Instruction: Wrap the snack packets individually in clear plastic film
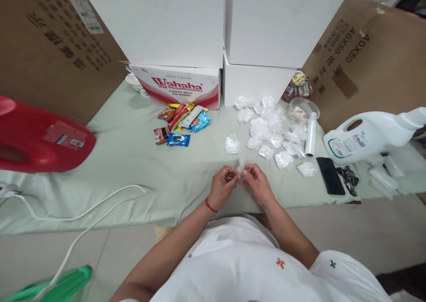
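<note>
Both hands meet over the front part of the cloth-covered table. My left hand point(222, 184), with a ring and a red bracelet, pinches a small crumpled piece of clear plastic point(241, 165). My right hand point(258, 182) grips the same plastic from the other side, fingertips close to the left ones. Just beyond lies a single clear plastic packet point(232, 144), flat on the cloth. To its right spreads a pile of similar crinkled clear packets point(262, 131). What the packets contain is too unclear to tell.
Wrapped snacks point(186, 117) lie before a Wahaba-like lettered carton point(179, 84). A red jug point(43, 135) and white cable point(83, 215) are left. Rightward are a plastic roll point(310, 135), round tub point(304, 109), phone point(330, 175), keys point(349, 180) and white jug point(362, 135).
</note>
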Demonstrator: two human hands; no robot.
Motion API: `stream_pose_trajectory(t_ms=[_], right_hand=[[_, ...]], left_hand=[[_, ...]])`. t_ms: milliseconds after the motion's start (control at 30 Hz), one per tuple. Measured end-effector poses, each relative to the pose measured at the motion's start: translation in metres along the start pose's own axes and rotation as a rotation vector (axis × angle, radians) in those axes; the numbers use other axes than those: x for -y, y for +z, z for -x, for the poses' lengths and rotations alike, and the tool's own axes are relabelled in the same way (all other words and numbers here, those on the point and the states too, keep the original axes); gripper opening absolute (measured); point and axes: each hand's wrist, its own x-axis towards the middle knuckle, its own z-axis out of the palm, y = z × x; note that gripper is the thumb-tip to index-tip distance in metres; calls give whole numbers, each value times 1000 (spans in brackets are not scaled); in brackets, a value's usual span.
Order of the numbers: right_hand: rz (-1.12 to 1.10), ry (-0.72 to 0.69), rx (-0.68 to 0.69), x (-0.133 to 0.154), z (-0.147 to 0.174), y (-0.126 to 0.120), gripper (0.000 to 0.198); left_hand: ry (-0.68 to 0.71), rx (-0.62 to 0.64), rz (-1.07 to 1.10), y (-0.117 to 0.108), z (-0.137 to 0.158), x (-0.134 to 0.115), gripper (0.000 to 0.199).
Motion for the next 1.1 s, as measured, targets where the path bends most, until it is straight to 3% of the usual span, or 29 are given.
stream_pose_trajectory(t_ms=[100,233,333,500,567,733,833,967,1100], right_hand=[[-54,49,18,1,-3,3,39],[-155,87,-75,-1,-5,-3,42],[-138,68,-97,-1,-2,-6,40],[-52,9,16,-6,5,1,35],[-23,-3,-12,-9,4,1,33],[-36,12,-83,-9,0,-12,31],[-54,41,-67,-5,2,-16,34],[1,25,67,-6,5,-5,37],[1,0,-11,-10,0,1,28]], left_hand=[[-3,81,4,-2,3,2,26],[-33,-21,-34,-14,3,2,27],[61,-46,-152,-18,5,0,23],[222,35,-322,-8,8,1,18],[163,3,-246,-9,5,5,19],[-149,-77,126,-23,-4,14,42],[-126,-101,153,-26,-4,14,42],[-29,21,58,-20,3,10,34],[-60,-6,55,-17,4,12,34]])
